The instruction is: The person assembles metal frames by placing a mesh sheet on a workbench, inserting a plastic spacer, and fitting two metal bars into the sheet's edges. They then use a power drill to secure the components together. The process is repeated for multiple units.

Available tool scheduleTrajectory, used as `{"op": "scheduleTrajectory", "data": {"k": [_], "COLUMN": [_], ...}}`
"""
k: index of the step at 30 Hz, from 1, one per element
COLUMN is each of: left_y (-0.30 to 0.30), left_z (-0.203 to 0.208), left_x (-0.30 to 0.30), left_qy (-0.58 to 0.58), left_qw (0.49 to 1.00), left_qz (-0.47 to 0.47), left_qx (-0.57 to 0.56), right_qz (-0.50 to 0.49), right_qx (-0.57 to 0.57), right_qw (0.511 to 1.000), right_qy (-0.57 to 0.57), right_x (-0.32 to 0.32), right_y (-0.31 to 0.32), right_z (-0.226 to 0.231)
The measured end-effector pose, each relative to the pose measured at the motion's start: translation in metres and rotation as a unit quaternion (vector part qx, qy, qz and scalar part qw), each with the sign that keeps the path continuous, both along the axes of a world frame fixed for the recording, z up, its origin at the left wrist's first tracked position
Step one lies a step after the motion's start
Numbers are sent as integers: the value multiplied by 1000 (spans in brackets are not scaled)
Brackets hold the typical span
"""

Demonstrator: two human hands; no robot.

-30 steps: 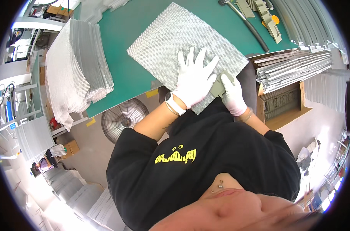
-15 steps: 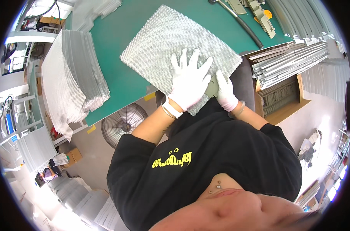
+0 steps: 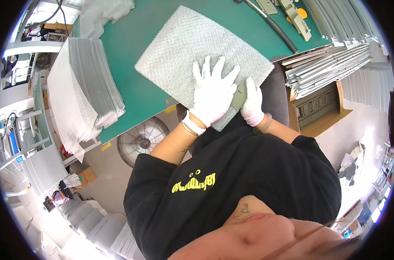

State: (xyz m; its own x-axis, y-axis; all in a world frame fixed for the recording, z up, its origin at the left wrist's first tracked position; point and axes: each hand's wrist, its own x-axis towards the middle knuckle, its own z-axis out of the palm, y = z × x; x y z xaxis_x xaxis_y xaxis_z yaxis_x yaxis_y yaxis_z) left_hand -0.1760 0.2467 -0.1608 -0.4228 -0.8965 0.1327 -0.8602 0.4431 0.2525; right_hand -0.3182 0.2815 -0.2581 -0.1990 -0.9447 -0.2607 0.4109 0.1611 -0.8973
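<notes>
A silvery metal mesh sheet [image 3: 179, 47] lies at an angle on the green tabletop, its near corner jutting over the edge toward my body. My left hand [image 3: 212, 93], in a white glove, presses flat on it with fingers spread. A grey-green flat piece [image 3: 239, 98] with small slots sits on the sheet's near right side, between my hands and partly covered. My gloved right hand [image 3: 252, 105] grips the sheet's edge beside that piece, thumb on top; its other fingers are partly hidden.
A hammer [image 3: 275, 32] and several grey-green clips [image 3: 297, 21] lie at the far right. Stacked mesh sheets [image 3: 86, 78] stand at the left. Metal strips [image 3: 329, 69] and an open carton [image 3: 320, 106] are at the right. Below the table is a floor fan [image 3: 143, 141].
My right hand has shifted slightly along the sheet's edge, its thumb a little higher, and more of the grey-green piece shows. My left hand stays pressed on the mesh.
</notes>
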Motion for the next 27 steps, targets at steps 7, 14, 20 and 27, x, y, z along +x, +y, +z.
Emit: {"op": "scheduleTrajectory", "data": {"k": [7,14,20,27], "left_y": [-43,-72,20,33], "left_z": [-5,32,-9,-140], "left_x": [30,38,-15,-36], "left_qy": [-40,-5,289,350], "left_qw": [995,982,922,829], "left_qz": [-92,-49,-247,-42], "left_qx": [-27,-184,68,434], "right_qz": [473,364,290,387], "right_qx": [180,5,-75,-171], "right_qw": [862,596,507,470], "right_qy": [18,716,808,775], "right_x": [-26,-133,-241,-132], "right_y": [-47,-105,-127,-62], "right_z": [44,6,-63,72]}}
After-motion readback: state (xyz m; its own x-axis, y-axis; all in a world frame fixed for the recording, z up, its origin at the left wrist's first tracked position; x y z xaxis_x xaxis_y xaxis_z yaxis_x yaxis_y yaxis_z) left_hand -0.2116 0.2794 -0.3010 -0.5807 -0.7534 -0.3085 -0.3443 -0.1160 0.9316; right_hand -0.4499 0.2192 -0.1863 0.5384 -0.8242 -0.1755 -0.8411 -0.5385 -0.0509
